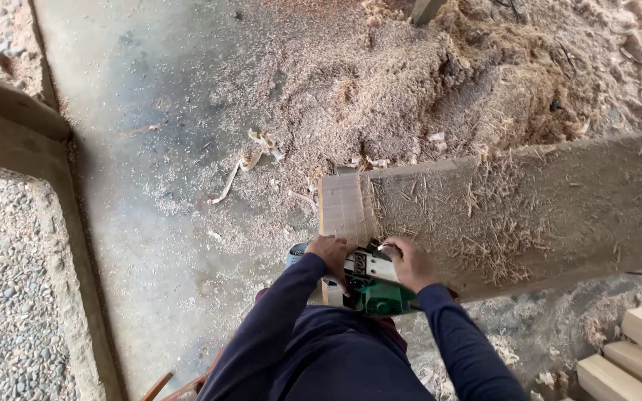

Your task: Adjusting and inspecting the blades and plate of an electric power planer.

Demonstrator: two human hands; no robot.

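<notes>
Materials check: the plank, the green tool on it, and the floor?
Plank: wood, rough and unfinished; pale grain at the cut end, shavings strewn on top.
Green tool: looks like a moulded plastic housing, glossy, with a pale panel; metal parts can't be made out. Left hand and right hand both grip it.
Floor: probably concrete, grey, smooth, dusted with sawdust.

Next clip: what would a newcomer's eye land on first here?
Probably the green and white power tool at bottom centre, gripped by the left hand and right hand at the near edge of a big wooden slab. The slab's left end shows a pale, freshly cut strip. Behind it a large heap of sawdust and shavings spreads over the concrete floor.
</notes>
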